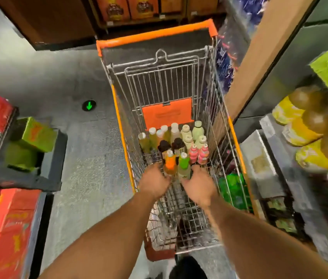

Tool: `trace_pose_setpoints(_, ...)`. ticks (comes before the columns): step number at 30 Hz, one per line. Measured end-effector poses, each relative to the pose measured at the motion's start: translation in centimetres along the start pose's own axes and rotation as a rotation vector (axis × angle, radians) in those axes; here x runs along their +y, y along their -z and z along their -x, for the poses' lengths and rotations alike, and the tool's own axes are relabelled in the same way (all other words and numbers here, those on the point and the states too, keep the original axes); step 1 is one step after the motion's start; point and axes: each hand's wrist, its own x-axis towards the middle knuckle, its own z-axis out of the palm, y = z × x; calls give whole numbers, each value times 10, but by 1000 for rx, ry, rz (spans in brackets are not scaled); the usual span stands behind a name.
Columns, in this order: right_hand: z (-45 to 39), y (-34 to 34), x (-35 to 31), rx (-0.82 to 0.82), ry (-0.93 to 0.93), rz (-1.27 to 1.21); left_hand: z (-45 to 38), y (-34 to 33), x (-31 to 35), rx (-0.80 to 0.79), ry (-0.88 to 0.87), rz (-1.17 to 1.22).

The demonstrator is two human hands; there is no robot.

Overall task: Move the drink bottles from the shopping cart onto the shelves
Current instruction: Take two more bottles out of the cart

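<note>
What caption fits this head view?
Both hands reach into the cart: left hand at orange bottle, right hand at green bottle.

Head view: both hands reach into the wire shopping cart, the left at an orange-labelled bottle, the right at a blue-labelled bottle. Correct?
Not quite. In the head view the right hand is at a green-labelled bottle, not a blue one. The left hand is at the orange-labelled bottle in the wire shopping cart.
</note>
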Motion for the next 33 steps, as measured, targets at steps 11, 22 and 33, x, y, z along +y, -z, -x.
trace_pose_setpoints(11, -112, -55, 38, -113, -97, 5, -109, -88, -8, -55, 195, 58)
trace_pose_setpoints(22, -151, -107, 54, -50, -84, -76, -152, -133, -37, -13, 264, 256)
trace_pose_setpoints(33, -106, -93, 46, 108, -117, -251, -111, -109, -24, 37, 58, 352)
